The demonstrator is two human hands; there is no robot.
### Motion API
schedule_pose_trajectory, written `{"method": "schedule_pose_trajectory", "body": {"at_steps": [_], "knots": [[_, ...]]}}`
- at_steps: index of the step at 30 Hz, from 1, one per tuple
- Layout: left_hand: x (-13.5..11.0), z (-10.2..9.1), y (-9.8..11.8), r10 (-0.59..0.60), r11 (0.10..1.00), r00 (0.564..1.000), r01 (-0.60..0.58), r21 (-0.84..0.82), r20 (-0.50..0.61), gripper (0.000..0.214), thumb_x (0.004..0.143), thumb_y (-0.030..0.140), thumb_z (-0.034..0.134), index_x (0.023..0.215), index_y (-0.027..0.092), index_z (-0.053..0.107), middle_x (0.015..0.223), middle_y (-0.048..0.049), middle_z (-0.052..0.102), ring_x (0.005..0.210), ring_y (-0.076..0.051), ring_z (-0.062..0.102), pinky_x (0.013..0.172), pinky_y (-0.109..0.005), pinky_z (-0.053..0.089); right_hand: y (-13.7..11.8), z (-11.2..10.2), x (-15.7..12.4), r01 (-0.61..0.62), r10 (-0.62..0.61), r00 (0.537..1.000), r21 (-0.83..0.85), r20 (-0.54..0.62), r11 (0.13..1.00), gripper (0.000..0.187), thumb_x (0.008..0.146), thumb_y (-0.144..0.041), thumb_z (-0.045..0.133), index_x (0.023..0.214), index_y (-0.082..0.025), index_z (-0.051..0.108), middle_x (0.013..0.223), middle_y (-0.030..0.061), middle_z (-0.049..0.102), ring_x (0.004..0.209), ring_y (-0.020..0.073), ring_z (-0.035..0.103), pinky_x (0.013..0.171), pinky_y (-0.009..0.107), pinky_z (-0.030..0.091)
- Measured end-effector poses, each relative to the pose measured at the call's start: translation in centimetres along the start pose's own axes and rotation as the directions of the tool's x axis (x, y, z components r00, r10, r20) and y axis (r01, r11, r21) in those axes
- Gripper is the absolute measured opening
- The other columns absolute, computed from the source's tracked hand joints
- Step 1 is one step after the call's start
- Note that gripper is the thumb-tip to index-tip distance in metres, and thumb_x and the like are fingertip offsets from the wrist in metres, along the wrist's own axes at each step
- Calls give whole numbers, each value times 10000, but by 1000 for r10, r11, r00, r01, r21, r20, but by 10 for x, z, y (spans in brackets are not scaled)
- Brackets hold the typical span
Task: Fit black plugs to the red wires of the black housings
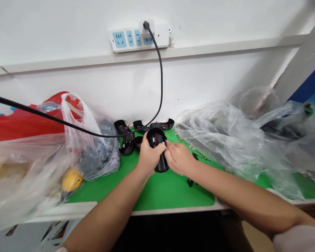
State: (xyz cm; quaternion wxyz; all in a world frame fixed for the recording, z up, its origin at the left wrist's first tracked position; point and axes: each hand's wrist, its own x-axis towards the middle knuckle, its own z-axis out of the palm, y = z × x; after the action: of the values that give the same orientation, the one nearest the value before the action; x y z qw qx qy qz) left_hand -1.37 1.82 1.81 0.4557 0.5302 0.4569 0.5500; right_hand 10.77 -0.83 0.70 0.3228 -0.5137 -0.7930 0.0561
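Over the green table [173, 194], the black plastic casing [162, 163] points lengthwise away from me, my left hand [149, 154] clasping it, my right hand [180, 158] curled at its right edge (its pinch I can't tell).

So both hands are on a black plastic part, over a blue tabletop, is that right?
Not quite: the tabletop is green, not blue, as the head view shows. The left hand and right hand are indeed on the black plastic part.

Power strip [133, 39] at 12 o'clock, 1 plug [148, 28] inserted; red bag [15, 124], 9 o'clock; yellow object [72, 180], 8 o'clock.
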Motion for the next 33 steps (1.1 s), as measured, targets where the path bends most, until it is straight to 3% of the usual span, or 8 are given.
{"method": "schedule_pose_trajectory", "body": {"at_steps": [3, 6, 10, 15, 20, 24, 27, 33], "knots": [[2, -2, 4, -101, 990, 994, 104, -97, 40, 399, 636, 194, 674, 1001, 182, 513, 786, 22, 586, 670, -125, 584, 638, -261, 501, 4, -8, 4, -3, 6, 999, 97, -33, 995, 277, 905, -234, 375, 967, -127, 622, 777, 115, 659, 663, 211, 591, 635, 336, 457], [1, -5, 8, -258, 936, 944, 297, -189, 205, 422, 650, 243, 677, 1008, 217, 455, 728, 40, 567, 529, -131, 579, 495, -267, 490, 19, -15, 11, -42, 69, 996, 376, -58, 926, 275, 915, -325, 431, 950, -178, 661, 774, 70, 659, 701, 197, 604, 681, 344, 476], [-6, -5, 12, -377, 849, 808, 497, -182, 452, 431, 664, 272, 661, 1035, 233, 446, 721, 15, 592, 451, -149, 576, 400, -266, 473, 39, -18, 20, -93, 272, 959, 820, -79, 565, 387, 903, -459, 475, 1173, -220, 615, 995, 52, 664, 909, 187, 627, 812, 353, 502], [-13, 3, 7, -407, 781, 684, 605, -158, 605, 468, 629, 209, 675, 1046, 216, 463, 729, -6, 601, 494, -147, 581, 428, -272, 504, 35, -20, 17, -81, 106, 993, 945, 49, 318, 449, 909, -482, 475, 1284, -242, 536, 1154, 40, 646, 1049, 176, 606, 922, 331, 470], [-10, 4, -2, -366, 820, 662, 562, -110, 654, 503, 665, 297, 704, 1086, 177, 457, 721, 0, 587, 527, -155, 590, 493, -288, 501, 31, -20, 16, -117, 109, 991, 891, 77, 438, 473, 907, -561, 434, 1221, -230, 559, 992, 33, 669, 848, 152, 645, 817, 318, 518], [-2, -3, -9, -102, 994, 801, 99, 37, 590, 718, 599, 302, 815, 1213, 153, 475, 1218, -130, 577, 1123, -291, 561, 966, -441, 442, 33, -19, 18, -2, 129, 987, 784, -100, 621, 425, 929, -546, 408, 1136, -220, 586, 983, 41, 640, 892, 156, 619, 828, 330, 504], [3, -6, -12, 26, 979, 801, -143, 148, 598, 683, 625, 319, 807, 1221, 133, 530, 1343, -149, 509, 1268, -326, 439, 1080, -480, 315, 32, -19, 17, 26, 107, 983, 687, -150, 726, 419, 951, -531, 361, 1118, -218, 584, 1010, 56, 624, 947, 164, 596, 857, 341, 486], [3, -3, -10, -5, 999, 743, -21, 30, 669, 501, 753, 342, 708, 1170, 107, 559, 1195, -129, 607, 1125, -286, 554, 967, -419, 430, 32, -18, 16, 4, 131, 980, 675, -148, 738, 404, 975, -492, 324, 1107, -212, 584, 978, 55, 615, 926, 165, 586, 851, 340, 486]]}}
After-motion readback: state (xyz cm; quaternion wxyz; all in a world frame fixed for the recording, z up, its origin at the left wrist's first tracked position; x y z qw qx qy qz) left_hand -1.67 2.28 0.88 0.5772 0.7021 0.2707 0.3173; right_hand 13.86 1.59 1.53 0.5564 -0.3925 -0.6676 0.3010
